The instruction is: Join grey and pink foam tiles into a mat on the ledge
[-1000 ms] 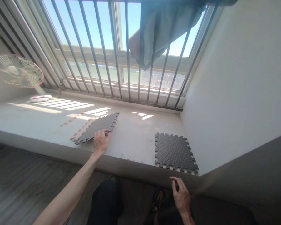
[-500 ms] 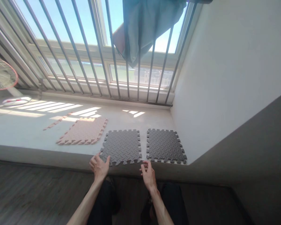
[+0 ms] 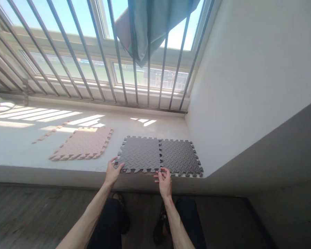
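Two grey foam puzzle mats lie side by side on a pale window ledge [image 3: 20, 152], their toothed edges meeting. My left hand [image 3: 112, 172] pinches the near left corner of the left grey mat [image 3: 140, 154]. My right hand [image 3: 165, 179] has its fingertips pinched on that mat's near right corner, at the seam with the right grey mat [image 3: 180, 157]. Further left on the ledge lies a pink foam mat [image 3: 81, 143], untouched.
A thin pink foam strip [image 3: 50, 130] lies behind the pink mat. A white wall [image 3: 248, 86] closes the ledge on the right. Barred windows [image 3: 101, 55] with a hanging teal cloth [image 3: 147, 27] stand behind. My dark-trousered legs and wooden floor [image 3: 28, 214] are below.
The left grey mat was lifted off the pink mat, brought right and now butts against the right grey mat. Both hands came to its near edge. The view shifted right.
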`<move>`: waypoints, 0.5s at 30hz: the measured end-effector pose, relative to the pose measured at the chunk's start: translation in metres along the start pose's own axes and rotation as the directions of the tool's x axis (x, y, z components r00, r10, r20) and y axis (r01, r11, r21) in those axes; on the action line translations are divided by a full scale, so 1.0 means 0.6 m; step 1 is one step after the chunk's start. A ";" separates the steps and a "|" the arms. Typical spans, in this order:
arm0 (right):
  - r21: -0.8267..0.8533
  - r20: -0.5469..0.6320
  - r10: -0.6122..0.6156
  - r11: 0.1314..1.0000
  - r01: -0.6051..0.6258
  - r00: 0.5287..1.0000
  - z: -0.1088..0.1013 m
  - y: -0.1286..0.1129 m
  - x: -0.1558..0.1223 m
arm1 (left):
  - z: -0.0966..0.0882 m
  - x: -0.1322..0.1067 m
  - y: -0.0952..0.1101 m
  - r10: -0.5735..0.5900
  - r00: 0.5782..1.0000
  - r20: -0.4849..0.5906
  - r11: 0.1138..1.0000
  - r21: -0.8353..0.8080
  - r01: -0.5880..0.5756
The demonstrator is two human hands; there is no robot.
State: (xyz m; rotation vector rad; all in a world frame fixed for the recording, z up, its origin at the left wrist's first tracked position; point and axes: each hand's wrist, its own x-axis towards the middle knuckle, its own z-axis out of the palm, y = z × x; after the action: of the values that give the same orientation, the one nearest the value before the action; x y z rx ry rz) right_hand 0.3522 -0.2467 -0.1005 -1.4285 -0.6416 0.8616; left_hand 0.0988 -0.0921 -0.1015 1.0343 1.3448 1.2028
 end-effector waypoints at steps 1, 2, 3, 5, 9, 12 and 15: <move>-0.033 0.019 0.001 0.999 -0.001 1.000 -0.009 0.000 -0.001 | 0.005 0.004 -0.005 0.005 1.000 -0.002 1.000 0.014 -0.004; -0.080 0.034 -0.007 0.997 0.009 0.999 -0.017 -0.001 -0.002 | 0.006 0.008 -0.009 0.011 1.000 -0.009 0.999 0.033 -0.011; -0.145 0.040 -0.033 0.989 0.039 0.999 -0.026 -0.003 -0.003 | 0.006 0.011 -0.012 0.017 1.000 -0.018 0.998 0.054 -0.016; -0.322 0.016 -0.155 0.934 0.152 0.988 -0.045 -0.010 -0.003 | -0.001 0.017 -0.016 0.039 0.999 -0.031 0.992 0.120 -0.035; -0.618 0.065 -0.426 0.693 0.371 0.903 -0.081 -0.020 0.010 | -0.013 0.026 -0.010 0.145 0.989 -0.040 0.905 0.410 -0.116; -0.685 0.158 -0.433 0.599 0.414 0.888 -0.098 -0.014 0.020 | -0.013 0.030 -0.006 0.198 0.980 -0.004 0.810 0.564 -0.161; -0.726 0.191 -0.418 0.549 0.415 0.888 -0.103 -0.005 0.023 | -0.012 0.028 -0.007 0.184 0.982 0.045 0.738 0.653 -0.169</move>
State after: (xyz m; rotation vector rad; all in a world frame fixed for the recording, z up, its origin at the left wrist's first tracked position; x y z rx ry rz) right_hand 0.4108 -0.2707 -0.1034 -1.8881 -1.3938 0.1678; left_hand 0.0898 -0.0774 -0.1081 1.6824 1.7773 0.8708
